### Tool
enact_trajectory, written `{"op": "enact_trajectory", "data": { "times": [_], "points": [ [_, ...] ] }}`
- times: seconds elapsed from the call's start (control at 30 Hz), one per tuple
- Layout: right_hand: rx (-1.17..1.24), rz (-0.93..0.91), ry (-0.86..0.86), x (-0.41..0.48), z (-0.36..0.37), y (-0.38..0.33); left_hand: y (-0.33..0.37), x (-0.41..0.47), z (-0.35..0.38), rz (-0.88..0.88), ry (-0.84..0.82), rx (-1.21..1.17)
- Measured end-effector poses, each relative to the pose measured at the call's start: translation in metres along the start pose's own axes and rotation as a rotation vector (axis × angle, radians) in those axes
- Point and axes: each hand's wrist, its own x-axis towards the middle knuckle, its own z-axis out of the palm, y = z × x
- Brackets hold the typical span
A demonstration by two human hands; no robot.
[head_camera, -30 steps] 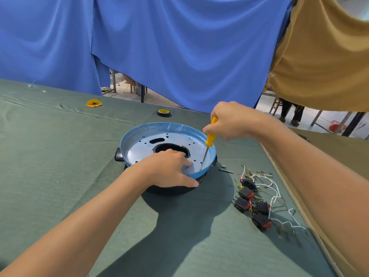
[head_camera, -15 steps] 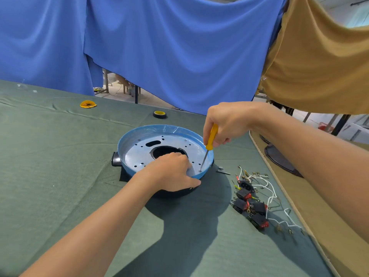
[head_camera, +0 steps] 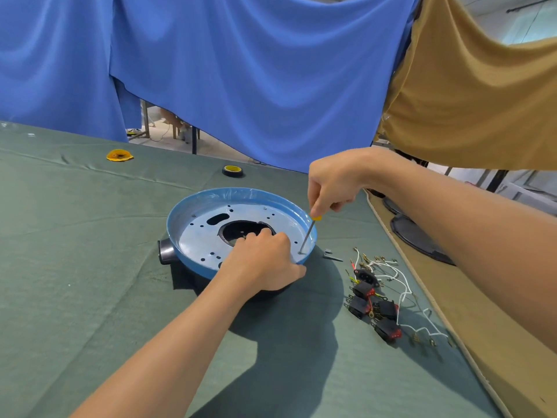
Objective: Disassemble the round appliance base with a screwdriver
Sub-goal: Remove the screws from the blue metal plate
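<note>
Round appliance base (head_camera: 199,233) sits mid-table (head_camera: 90,282). Left hand (head_camera: 265,263) still clamps its near rim, fingers curled. Right hand (head_camera: 334,182) is wrapped round the screwdriver (head_camera: 307,236) handle and has rolled since half a second ago. Tip on the same right-rim screw (head_camera: 301,252), so probably mid-loosening, not out.

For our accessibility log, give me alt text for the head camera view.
A person's right-hand grip holds a yellow-handled screwdriver with its tip down inside a round blue appliance base, which the left-hand grip holds by its near edge. Loose switches and wires lie to the right on the green cloth.
</note>
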Motion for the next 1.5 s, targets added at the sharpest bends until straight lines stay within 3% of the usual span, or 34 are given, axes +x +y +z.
{"op": "enact_trajectory", "data": {
  "times": [0.2, 0.4, 0.63, 0.87, 1.13, 1.3, 1.5],
  "points": [
    [0.029, -0.088, 0.064, -0.001, -0.002, -0.002, 0.003, 0.001, 0.002, -0.035, 0.006, 0.017],
    [0.197, 0.094, -0.135, 0.006, 0.001, -0.001, 0.004, 0.003, 0.005, -0.064, 0.01, 0.046],
    [-0.249, -0.125, 0.056, 0.005, 0.0, -0.026, 0.004, 0.003, 0.004, -0.073, 0.003, 0.064],
    [-0.314, -0.181, 0.025, 0.004, -0.006, -0.03, 0.002, 0.001, 0.002, -0.07, -0.011, 0.013],
    [0.148, 0.087, -0.142, 0.005, -0.003, -0.014, 0.002, 0.002, 0.002, -0.073, 0.007, -0.013],
    [0.167, 0.286, -0.368, 0.006, -0.011, -0.014, 0.003, 0.001, 0.0, -0.079, 0.009, -0.019],
    [0.087, 0.227, -0.229, 0.006, -0.004, -0.014, 0.004, 0.001, 0.001, -0.072, -0.003, 0.022]
  ]
}}
